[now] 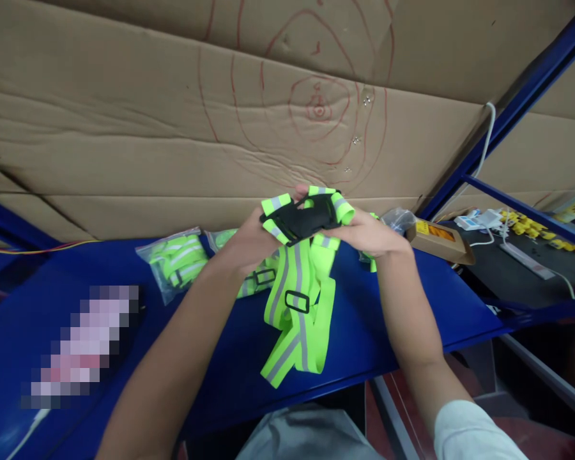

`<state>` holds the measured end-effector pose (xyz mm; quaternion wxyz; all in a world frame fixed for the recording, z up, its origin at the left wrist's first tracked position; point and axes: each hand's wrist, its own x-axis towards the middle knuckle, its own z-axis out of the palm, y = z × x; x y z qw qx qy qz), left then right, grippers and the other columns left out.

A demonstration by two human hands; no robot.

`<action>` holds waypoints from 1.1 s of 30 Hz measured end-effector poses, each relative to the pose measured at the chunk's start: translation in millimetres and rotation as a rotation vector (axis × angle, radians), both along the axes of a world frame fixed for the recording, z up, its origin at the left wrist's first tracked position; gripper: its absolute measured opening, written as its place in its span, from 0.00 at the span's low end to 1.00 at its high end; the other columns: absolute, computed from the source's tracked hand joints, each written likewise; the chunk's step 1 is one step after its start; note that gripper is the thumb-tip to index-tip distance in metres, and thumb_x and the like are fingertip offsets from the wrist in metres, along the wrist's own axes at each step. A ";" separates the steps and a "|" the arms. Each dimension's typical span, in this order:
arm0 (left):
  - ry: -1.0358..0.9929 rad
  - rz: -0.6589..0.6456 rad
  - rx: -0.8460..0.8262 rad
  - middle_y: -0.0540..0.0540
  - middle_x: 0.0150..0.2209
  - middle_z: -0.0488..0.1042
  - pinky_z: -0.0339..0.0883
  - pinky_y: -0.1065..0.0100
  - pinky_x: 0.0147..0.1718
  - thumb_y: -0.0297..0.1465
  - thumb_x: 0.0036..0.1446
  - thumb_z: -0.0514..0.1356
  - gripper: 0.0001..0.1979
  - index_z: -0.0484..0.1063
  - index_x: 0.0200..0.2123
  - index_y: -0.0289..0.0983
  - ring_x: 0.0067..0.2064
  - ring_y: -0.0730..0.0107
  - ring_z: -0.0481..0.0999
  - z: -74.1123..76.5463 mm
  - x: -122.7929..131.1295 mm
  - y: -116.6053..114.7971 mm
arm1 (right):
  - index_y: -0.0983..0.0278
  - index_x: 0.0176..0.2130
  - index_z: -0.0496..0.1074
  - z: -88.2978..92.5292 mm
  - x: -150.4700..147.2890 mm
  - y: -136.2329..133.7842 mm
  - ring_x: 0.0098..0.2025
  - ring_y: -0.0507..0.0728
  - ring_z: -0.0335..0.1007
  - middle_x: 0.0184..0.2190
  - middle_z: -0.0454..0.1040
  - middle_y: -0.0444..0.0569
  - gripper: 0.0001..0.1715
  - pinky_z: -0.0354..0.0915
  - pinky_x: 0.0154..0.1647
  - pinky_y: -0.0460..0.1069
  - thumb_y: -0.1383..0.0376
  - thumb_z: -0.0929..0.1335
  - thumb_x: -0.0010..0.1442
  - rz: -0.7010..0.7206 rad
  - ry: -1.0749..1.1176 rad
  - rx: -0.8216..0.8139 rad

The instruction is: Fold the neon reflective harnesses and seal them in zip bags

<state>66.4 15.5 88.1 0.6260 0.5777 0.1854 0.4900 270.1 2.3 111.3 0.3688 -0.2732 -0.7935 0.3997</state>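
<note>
Both hands hold up a neon-yellow reflective strap vest with grey stripes, over the front of the table. Its black centre piece faces me, with strap ends looped through its corners. My left hand grips the left side, its fingers mostly hidden behind the black piece. On the right side my right hand is closed on the vest, with its thumb along the lower edge. Below, the straps hang folded, with a black slider buckle on them.
Bagged reflective straps lie on the blue table at left. A pixelated object with a white cable is nearer me. At right are a clear plastic bag and a cardboard box. Behind stands a cardboard wall with red rings.
</note>
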 end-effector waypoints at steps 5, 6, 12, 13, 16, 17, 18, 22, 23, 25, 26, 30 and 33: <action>-0.087 0.103 -0.060 0.51 0.45 0.82 0.69 0.59 0.60 0.32 0.44 0.77 0.24 0.79 0.46 0.44 0.57 0.60 0.78 -0.1 8.4 -4.7 | 0.61 0.58 0.73 8.2 18.2 -9.0 0.62 0.64 0.69 0.54 0.77 0.52 0.44 0.66 0.65 0.59 0.35 0.72 0.54 -0.043 0.050 -0.022; -0.100 0.130 -0.076 0.51 0.46 0.82 0.68 0.58 0.62 0.32 0.44 0.77 0.25 0.78 0.47 0.44 0.58 0.60 0.77 0.8 10.5 -5.7 | 0.61 0.57 0.74 8.2 14.4 -10.0 0.60 0.64 0.70 0.53 0.77 0.51 0.40 0.66 0.65 0.60 0.36 0.69 0.59 -0.110 0.043 0.008; -0.075 0.069 -0.089 0.50 0.46 0.81 0.68 0.57 0.62 0.32 0.39 0.79 0.26 0.78 0.43 0.41 0.58 0.58 0.77 -0.1 13.8 -6.9 | 0.61 0.54 0.74 -4.4 -16.3 -2.0 0.64 0.64 0.65 0.54 0.74 0.54 0.35 0.57 0.71 0.62 0.38 0.60 0.68 -0.326 -0.033 0.332; -0.064 0.066 -0.078 0.51 0.45 0.81 0.68 0.57 0.61 0.31 0.38 0.79 0.25 0.78 0.42 0.41 0.57 0.59 0.77 -0.8 12.9 -6.5 | 0.61 0.54 0.74 -7.4 -17.6 1.0 0.65 0.65 0.64 0.55 0.74 0.55 0.36 0.57 0.71 0.62 0.38 0.61 0.67 -0.365 -0.009 0.377; -0.017 0.148 0.021 0.51 0.41 0.81 0.70 0.57 0.58 0.31 0.41 0.78 0.21 0.77 0.40 0.40 0.51 0.62 0.79 -1.3 9.6 -5.3 | 0.62 0.51 0.76 -11.9 -13.1 7.7 0.60 0.66 0.69 0.53 0.76 0.56 0.37 0.66 0.64 0.61 0.35 0.66 0.62 -0.345 0.034 0.337; 0.010 0.188 0.057 0.51 0.39 0.80 0.71 0.57 0.56 0.31 0.43 0.77 0.19 0.77 0.39 0.40 0.48 0.62 0.79 -0.8 8.5 -5.0 | 0.61 0.50 0.77 -11.7 -10.1 8.4 0.57 0.66 0.72 0.50 0.77 0.54 0.37 0.71 0.59 0.60 0.35 0.67 0.60 -0.295 0.037 0.269; 0.042 0.213 0.077 0.52 0.38 0.80 0.72 0.57 0.54 0.31 0.43 0.77 0.18 0.76 0.38 0.40 0.46 0.62 0.79 -0.1 7.5 -4.8 | 0.61 0.49 0.78 -10.7 -7.3 8.2 0.52 0.64 0.75 0.47 0.79 0.53 0.36 0.74 0.53 0.58 0.36 0.69 0.59 -0.251 0.047 0.192; 0.082 0.149 0.065 0.52 0.41 0.81 0.74 0.57 0.50 0.30 0.41 0.78 0.21 0.77 0.40 0.42 0.43 0.62 0.80 2.3 6.1 -4.2 | 0.60 0.45 0.79 -4.1 -4.2 0.2 0.36 0.57 0.77 0.37 0.80 0.47 0.27 0.75 0.34 0.51 0.43 0.74 0.57 -0.228 0.165 0.001; 0.069 0.097 0.054 0.52 0.42 0.81 0.75 0.56 0.51 0.30 0.42 0.77 0.21 0.77 0.41 0.42 0.44 0.62 0.81 2.0 6.2 -4.0 | 0.60 0.45 0.80 -2.5 -5.8 -2.9 0.33 0.56 0.76 0.36 0.80 0.46 0.25 0.75 0.32 0.51 0.46 0.75 0.57 -0.240 0.187 -0.013; 0.040 -0.037 0.002 0.49 0.42 0.82 0.76 0.55 0.50 0.32 0.47 0.76 0.21 0.78 0.45 0.42 0.43 0.59 0.82 -0.4 6.7 -4.2 | 0.60 0.45 0.80 0.8 -10.3 -9.9 0.29 0.54 0.74 0.33 0.79 0.44 0.24 0.74 0.28 0.50 0.48 0.77 0.56 -0.252 0.209 -0.022; 0.031 -0.122 -0.046 0.47 0.42 0.83 0.77 0.54 0.48 0.34 0.49 0.75 0.21 0.78 0.47 0.42 0.43 0.57 0.83 -2.4 7.2 -4.8 | 0.60 0.46 0.80 2.2 -12.6 -13.3 0.28 0.54 0.74 0.31 0.78 0.44 0.24 0.73 0.26 0.49 0.49 0.77 0.56 -0.264 0.217 -0.017; 0.030 -0.475 -0.208 0.38 0.42 0.84 0.79 0.55 0.43 0.34 0.52 0.74 0.25 0.77 0.52 0.36 0.44 0.49 0.84 -10.9 10.5 -10.2 | 0.59 0.46 0.80 6.2 -15.3 -20.7 0.31 0.55 0.76 0.35 0.79 0.45 0.22 0.74 0.25 0.48 0.50 0.77 0.57 -0.373 0.281 0.112; 0.006 -0.542 -0.254 0.37 0.41 0.84 0.79 0.59 0.41 0.32 0.53 0.73 0.24 0.77 0.53 0.33 0.43 0.53 0.85 -9.6 11.6 -15.1 | 0.57 0.48 0.79 8.6 -8.5 -18.9 0.38 0.57 0.79 0.42 0.80 0.46 0.21 0.78 0.32 0.52 0.52 0.77 0.57 -0.470 0.332 0.334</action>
